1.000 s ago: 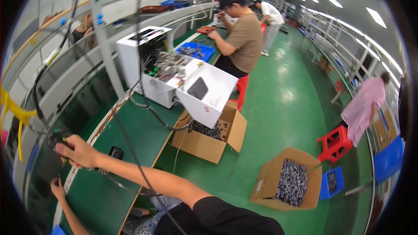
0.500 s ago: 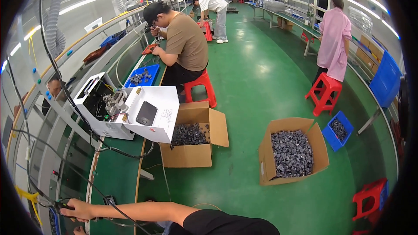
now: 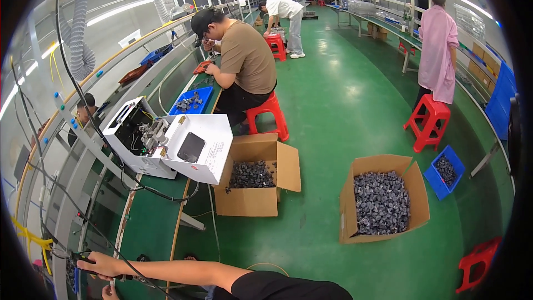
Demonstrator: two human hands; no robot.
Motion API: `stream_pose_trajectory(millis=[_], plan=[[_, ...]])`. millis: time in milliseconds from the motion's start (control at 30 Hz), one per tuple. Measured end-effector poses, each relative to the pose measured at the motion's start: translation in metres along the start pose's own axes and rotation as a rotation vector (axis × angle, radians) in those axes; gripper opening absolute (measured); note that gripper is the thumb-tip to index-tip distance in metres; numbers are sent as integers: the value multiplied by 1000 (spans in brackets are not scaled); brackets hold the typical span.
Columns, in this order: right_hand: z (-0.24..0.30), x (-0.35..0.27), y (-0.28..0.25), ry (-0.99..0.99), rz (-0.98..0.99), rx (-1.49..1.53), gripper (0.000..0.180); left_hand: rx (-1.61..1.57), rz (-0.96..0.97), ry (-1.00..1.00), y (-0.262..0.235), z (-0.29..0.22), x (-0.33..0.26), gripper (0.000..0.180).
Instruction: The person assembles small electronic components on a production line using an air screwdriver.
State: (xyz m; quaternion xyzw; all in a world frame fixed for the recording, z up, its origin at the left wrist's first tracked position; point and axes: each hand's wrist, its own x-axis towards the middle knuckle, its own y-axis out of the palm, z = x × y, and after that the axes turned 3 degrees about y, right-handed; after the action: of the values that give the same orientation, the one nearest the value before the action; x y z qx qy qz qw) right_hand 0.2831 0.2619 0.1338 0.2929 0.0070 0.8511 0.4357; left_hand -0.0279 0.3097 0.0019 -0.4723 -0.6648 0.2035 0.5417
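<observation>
My right arm stretches leftward across the lower edge to the near bench. My right hand is closed round a black handheld tool, whose exact kind I cannot make out; dark cables run close by it. Just below, at the picture's lower edge, shows part of my left hand. Its fingers look pinched together near a small pale piece, too small to name. Under my right forearm lies the green bench top. A blue bin with dark parts is partly hidden beside my right hand.
A white machine with its cover open stands on the bench. Cartons of dark round parts, one by the bench and one farther right, sit on the green floor. A person works farther along; red stools stand about.
The whole view has shifted, so the scene sits slightly farther right and lower. My right hand stays on the black tool. More of my left hand shows.
</observation>
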Motion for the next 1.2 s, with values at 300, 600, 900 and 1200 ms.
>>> stream_pose_trajectory(millis=[300, 600, 900, 1200], plan=[[-5, -3, -1, 15, -24, 8, 76, -221, 0, -50, 22, -44, -26, 36], [-17, 5, -2, 14, -7, 52, 73, -285, -133, -41, 58, 24, -22, 22], [-17, 15, 1, 31, 44, 63, 68, -294, -115, 8, 58, 46, -32, 20], [-18, 24, 2, 89, 60, 83, 58, -401, 43, -41, 40, -8, -56, 24]])
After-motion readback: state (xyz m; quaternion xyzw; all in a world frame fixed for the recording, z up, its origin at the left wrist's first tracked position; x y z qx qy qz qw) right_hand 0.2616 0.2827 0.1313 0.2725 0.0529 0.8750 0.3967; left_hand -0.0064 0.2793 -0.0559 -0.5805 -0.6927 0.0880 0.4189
